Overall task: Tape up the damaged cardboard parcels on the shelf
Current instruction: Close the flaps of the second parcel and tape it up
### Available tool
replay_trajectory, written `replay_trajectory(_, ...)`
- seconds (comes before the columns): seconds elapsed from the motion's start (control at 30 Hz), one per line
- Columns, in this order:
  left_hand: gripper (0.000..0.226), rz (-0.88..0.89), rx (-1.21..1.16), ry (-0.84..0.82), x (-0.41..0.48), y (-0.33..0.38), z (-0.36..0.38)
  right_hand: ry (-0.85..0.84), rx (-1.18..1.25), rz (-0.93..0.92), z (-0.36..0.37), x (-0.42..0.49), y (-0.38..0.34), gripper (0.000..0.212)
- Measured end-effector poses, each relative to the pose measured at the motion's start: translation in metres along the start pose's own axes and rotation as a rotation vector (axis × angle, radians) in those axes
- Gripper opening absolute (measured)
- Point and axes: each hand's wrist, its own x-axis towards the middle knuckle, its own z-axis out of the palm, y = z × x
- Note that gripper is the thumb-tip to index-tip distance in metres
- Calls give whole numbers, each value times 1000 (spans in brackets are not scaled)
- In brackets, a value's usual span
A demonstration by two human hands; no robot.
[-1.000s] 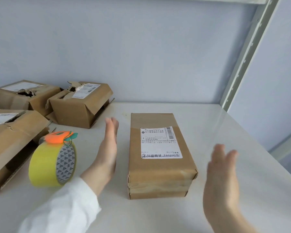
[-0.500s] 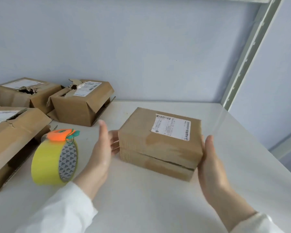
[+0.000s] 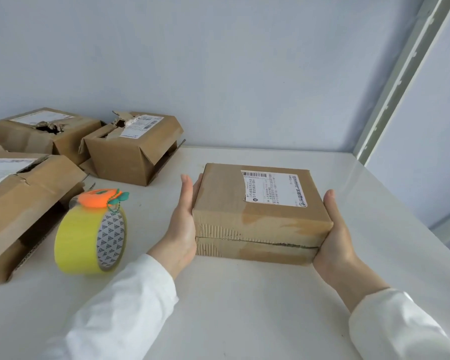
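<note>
A flat brown cardboard parcel (image 3: 260, 203) with a white printed label lies on the white shelf (image 3: 244, 307), between the straight fingers (image 3: 186, 188) of the left hand (image 3: 183, 229) and those of the right hand (image 3: 334, 237). Both palms press its sides, and nothing curls round it. Most right fingers are hidden beneath the uppermost one. A split (image 3: 257, 241) crosses the face nearest the wrists. Left of the left fingers stands a yellow tape roll (image 3: 89, 237) with an orange ornament. Further left are torn brown cardboard boxes (image 3: 133, 152), the nearest cut off by the frame. A pale blue wall (image 3: 218, 61) lies behind, with a grey metal upright (image 3: 390, 81) at right.
</note>
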Motion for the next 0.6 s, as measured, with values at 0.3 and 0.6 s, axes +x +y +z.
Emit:
replay_trajectory(0.3,57,-42,187,-320,-50,63,-11,-167,-174,250,2,-28,-77,67)
replay_trajectory(0.6,82,236,839,14,-49,58,-2,-58,-663,-6,15,-34,-59,56)
